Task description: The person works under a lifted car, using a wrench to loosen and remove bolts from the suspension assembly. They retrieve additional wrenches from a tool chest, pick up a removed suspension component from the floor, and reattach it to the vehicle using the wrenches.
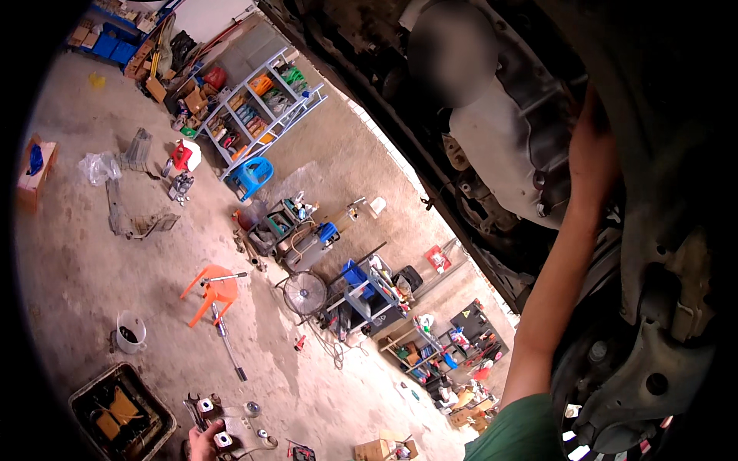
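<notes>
My right hand (593,154) reaches up into the underside of a raised vehicle, beside a pale metal pan (492,165) with bolts along its edge. Dark parts hide its fingertips, so I cannot tell whether it grips anything. The bare forearm rises from a green sleeve at the lower edge. At the lower left, my left hand (204,444) is closed on a metal suspension arm (244,430) with round bushings. Part of this piece runs out of the picture. A blurred round patch covers part of the vehicle's underside.
On the floor at left are an oily black tub (123,415), a white bucket (131,334) and an orange stool (219,286) with a long-handled wrench. Farther off stand a floor fan (304,293), a blue chair (252,177), and a metal shelf (265,107). A rusty bracket (659,376) hangs at right.
</notes>
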Tool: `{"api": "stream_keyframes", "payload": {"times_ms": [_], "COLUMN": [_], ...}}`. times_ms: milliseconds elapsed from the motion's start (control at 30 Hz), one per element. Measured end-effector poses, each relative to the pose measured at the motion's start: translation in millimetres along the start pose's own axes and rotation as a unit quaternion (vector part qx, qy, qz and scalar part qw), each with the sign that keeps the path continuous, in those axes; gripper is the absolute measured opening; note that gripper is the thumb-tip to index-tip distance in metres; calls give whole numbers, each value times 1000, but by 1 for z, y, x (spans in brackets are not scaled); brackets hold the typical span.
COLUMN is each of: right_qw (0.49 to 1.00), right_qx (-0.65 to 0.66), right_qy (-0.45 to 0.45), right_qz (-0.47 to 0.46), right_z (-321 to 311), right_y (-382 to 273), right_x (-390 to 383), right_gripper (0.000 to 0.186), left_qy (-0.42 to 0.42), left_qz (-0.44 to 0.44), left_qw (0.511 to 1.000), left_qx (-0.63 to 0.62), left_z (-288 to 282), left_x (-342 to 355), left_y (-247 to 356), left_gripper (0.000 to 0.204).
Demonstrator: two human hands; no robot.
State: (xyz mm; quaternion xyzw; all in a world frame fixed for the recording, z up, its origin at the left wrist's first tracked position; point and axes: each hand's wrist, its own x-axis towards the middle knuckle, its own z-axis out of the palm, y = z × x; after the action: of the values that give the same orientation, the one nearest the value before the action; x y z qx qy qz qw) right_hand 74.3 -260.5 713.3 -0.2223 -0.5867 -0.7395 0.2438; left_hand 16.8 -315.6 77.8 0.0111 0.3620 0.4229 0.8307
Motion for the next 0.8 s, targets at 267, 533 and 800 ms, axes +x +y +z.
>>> {"api": "stream_keyframes", "payload": {"times_ms": [267,533,800], "right_qw": [999,996,989], "right_qx": [-1,21,-72], "right_qy": [45,-19,69], "right_qz": [-20,-87,-112], "right_z": [8,-7,-1], "right_y": [14,21,-6], "right_x": [4,10,8], "right_gripper": [33,30,31], "left_qy": [-35,-33,-35], "left_qz": [21,21,72], "left_qw": [999,999,997], "left_qx": [-3,30,7], "left_z": [-9,-39,-44], "left_x": [5,41,61], "left_y": [3,-10,-20], "left_gripper": [29,32,39]}}
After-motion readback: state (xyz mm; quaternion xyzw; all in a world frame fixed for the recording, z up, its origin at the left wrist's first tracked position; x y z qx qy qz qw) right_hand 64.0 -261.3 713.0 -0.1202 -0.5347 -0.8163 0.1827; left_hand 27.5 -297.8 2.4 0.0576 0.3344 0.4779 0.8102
